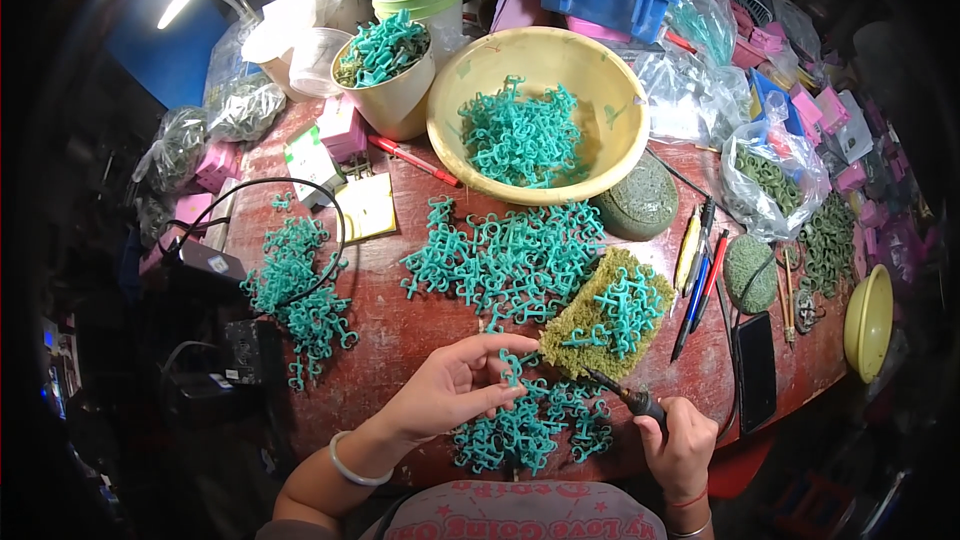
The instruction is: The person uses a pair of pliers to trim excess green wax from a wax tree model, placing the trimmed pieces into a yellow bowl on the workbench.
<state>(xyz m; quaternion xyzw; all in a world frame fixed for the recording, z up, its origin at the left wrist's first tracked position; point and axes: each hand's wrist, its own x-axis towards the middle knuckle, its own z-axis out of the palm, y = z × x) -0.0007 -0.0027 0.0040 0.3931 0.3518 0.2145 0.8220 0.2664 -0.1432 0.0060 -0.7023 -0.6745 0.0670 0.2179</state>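
Observation:
My left hand (461, 380) is curled, its thumb and forefinger around a small teal hooked piece (514, 368) that looks like wax or plastic. In my right hand (682, 448) is a pen-like tool (640, 403) with a dark handle, resembling a soldering iron. Its thin tip points left, at the lower edge of a rough yellow-green block (570, 340). Several teal pieces (625, 310) lie on top of that block. Just below my left fingers spreads a pile of the same pieces (520, 430), and a bigger pile (500, 260) lies beyond.
A yellow bowl (440, 130) of teal pieces stands at the back, beside a filled bucket (395, 105). Another pile (300, 290) and a black cable lie left. On the right are pens (703, 290), a phone (757, 370), a green stone-like lump (748, 270) and plastic bags (770, 180).

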